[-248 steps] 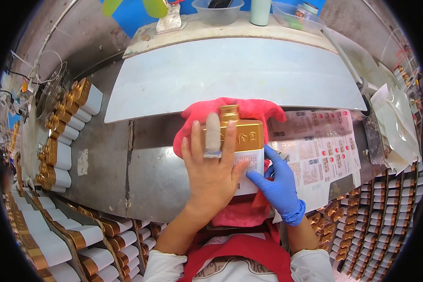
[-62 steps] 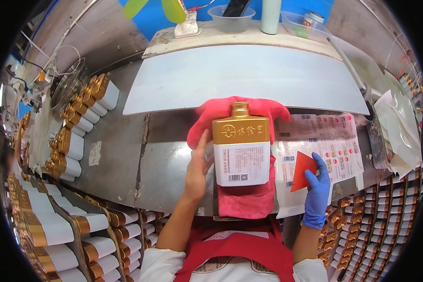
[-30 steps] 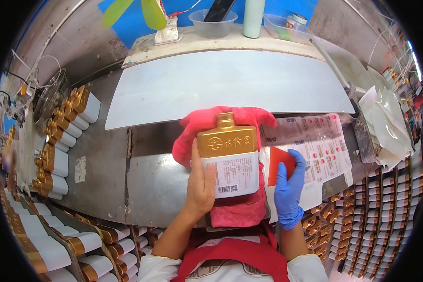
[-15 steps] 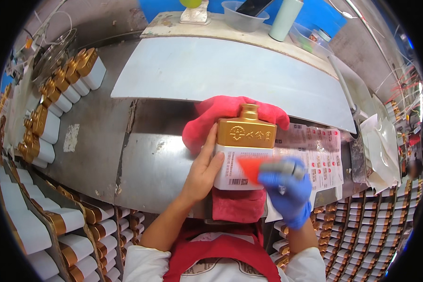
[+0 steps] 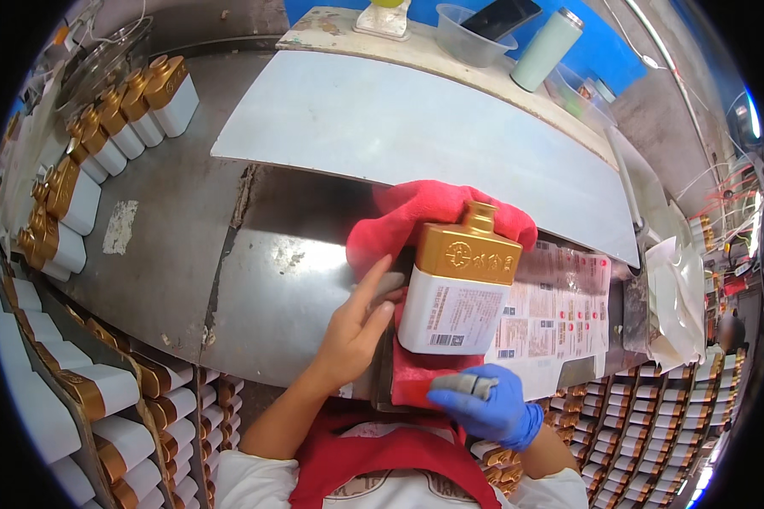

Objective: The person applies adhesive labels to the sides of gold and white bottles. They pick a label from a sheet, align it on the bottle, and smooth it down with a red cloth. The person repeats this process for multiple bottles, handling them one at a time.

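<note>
A flat bottle (image 5: pixel 454 293) with a gold shoulder and neck and a white lower body leans back on a red cloth (image 5: pixel 390 222). A printed label (image 5: pixel 467 310) covers much of its white face. My bare left hand (image 5: pixel 354 335) is open at the bottle's left side, fingers apart, with grey covering on a fingertip. Below the bottle's lower right corner, my right hand (image 5: pixel 494 405) wears a blue glove with grey finger covers. Its fingers are curled around a red-orange scraper (image 5: pixel 414 392), mostly hidden and hard to separate from the cloth.
Label sheets (image 5: pixel 560 305) lie right of the bottle. A white board (image 5: pixel 416 127) spans the bench behind, below a shelf with a plastic bowl (image 5: pixel 467 42), phone and green flask (image 5: pixel 547 51). Similar bottles (image 5: pixel 140 110) stand at left; racks of them (image 5: pixel 645 416) fill both lower sides.
My right hand has drawn the scraper down off the label toward me. My left hand has let go of the bottle's side and opened. The view has shifted slightly.
</note>
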Motion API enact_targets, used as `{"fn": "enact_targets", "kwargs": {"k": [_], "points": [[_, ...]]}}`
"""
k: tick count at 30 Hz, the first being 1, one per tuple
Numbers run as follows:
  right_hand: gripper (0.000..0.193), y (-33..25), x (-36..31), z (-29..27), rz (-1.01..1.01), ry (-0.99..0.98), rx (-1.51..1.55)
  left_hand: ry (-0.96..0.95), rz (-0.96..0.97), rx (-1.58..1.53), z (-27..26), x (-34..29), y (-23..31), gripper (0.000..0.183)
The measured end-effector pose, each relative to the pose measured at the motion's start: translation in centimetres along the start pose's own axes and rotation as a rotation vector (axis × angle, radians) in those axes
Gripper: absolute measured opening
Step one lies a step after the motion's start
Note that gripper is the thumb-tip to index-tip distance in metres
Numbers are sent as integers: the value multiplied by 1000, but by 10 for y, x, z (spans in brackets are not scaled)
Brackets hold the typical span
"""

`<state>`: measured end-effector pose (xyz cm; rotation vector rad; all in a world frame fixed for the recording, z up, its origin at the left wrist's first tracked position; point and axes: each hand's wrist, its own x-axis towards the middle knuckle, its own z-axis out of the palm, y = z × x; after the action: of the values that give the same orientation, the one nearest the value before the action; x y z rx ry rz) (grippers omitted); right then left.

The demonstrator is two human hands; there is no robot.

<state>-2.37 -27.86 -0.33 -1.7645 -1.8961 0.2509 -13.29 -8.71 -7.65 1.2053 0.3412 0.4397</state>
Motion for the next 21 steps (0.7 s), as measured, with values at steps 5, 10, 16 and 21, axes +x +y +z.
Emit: {"fn": "enact_targets", "kwargs": {"k": [5, 10, 16, 21], "points": [[37, 34, 83, -30, 116, 464, -184, -32, 81, 206, -7, -15, -8, 58], [30, 39, 60, -22, -69, 366, -326, -47, 137, 314, -5, -25, -6, 63], [29, 4, -6, 0, 93, 168, -50, -63, 172, 394, -5, -27, -7, 66], [26, 50, 32, -45, 329, 688, 76, -82, 443, 767, 11, -30, 7, 72]]}}
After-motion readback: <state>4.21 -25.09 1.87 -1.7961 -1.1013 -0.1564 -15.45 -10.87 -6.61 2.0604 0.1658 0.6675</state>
